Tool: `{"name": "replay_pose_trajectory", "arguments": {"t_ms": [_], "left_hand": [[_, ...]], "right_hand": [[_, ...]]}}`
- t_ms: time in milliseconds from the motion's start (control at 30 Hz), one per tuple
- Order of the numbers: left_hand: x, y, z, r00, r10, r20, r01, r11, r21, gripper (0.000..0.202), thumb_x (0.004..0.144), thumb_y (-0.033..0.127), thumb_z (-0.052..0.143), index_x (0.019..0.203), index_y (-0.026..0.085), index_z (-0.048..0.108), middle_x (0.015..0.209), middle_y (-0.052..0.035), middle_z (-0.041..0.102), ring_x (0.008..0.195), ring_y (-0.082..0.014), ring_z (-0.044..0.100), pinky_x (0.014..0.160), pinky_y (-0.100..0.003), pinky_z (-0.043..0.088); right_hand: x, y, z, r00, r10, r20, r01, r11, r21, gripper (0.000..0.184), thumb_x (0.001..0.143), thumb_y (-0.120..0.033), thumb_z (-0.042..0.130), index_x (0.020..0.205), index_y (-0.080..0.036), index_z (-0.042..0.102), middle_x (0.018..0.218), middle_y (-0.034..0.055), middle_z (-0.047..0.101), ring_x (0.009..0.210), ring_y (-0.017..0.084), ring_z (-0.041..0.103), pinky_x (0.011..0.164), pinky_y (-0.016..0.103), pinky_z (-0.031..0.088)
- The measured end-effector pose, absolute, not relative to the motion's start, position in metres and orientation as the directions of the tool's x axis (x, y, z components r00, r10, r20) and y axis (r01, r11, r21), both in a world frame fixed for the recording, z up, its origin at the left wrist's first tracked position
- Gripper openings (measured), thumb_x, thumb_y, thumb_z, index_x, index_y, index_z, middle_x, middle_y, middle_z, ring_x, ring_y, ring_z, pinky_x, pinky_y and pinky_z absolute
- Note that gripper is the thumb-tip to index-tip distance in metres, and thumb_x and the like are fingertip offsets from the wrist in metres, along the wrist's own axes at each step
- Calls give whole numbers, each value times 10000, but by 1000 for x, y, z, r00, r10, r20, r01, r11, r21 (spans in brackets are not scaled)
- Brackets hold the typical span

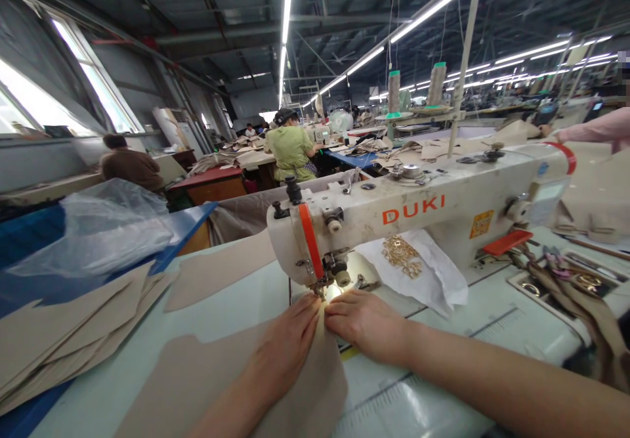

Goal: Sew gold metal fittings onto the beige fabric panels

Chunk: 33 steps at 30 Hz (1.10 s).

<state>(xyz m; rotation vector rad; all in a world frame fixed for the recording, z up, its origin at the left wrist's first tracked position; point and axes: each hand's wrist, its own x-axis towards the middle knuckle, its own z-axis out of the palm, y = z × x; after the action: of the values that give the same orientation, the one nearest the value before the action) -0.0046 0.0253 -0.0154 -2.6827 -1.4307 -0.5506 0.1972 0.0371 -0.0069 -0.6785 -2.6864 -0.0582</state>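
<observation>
A beige fabric panel [197, 372] lies on the machine bed and runs under the needle area of a white sewing machine [354, 208] lettered DUKI. My left hand [288, 339] rests on this panel, fingers together and pressing it beside the presser foot [321, 290]. From the other side, my right hand [367, 323] has curled fingers against the panel's edge near the foot. The fingertips of both hands come close together under the machine's lamp. The stitch line itself is hidden by the hands.
Stacked beige pieces [63, 339] lie at left, with clear plastic film [108, 228] behind. Small gold-coloured metal parts [401, 256] sit on white paper [438, 277] under the machine arm. Straps [581, 300] lie at right. Other people [290, 146] sit farther back.
</observation>
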Motion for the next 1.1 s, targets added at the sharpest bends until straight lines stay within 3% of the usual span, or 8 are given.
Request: {"name": "replay_pose_trajectory", "arguments": {"t_ms": [500,900,1100], "left_hand": [[-1,27,-13,463,805,371,813,-553,184,333,909,219,374,1128,171,620,1193,-77,639,1104,-201,591,960,-386,480],[3,28,-11,463,804,374,822,-547,159,334,913,209,356,1115,157,617,1171,-90,647,1100,-204,592,958,-375,480],[-9,-5,-12,450,815,364,830,-533,166,322,905,189,383,1145,156,596,1204,-89,628,1111,-182,584,959,-344,486]], "right_hand": [[197,38,-7,-812,473,341,477,875,-78,117,903,-190,522,946,-132,614,987,61,647,961,180,554,888,289,391],[198,39,-5,-807,482,343,479,872,-98,138,910,-176,503,976,-124,613,996,71,646,984,181,560,918,289,392],[192,28,-7,-864,343,368,349,936,-52,176,935,-232,467,898,-149,619,912,45,652,909,164,575,875,280,419]]}}
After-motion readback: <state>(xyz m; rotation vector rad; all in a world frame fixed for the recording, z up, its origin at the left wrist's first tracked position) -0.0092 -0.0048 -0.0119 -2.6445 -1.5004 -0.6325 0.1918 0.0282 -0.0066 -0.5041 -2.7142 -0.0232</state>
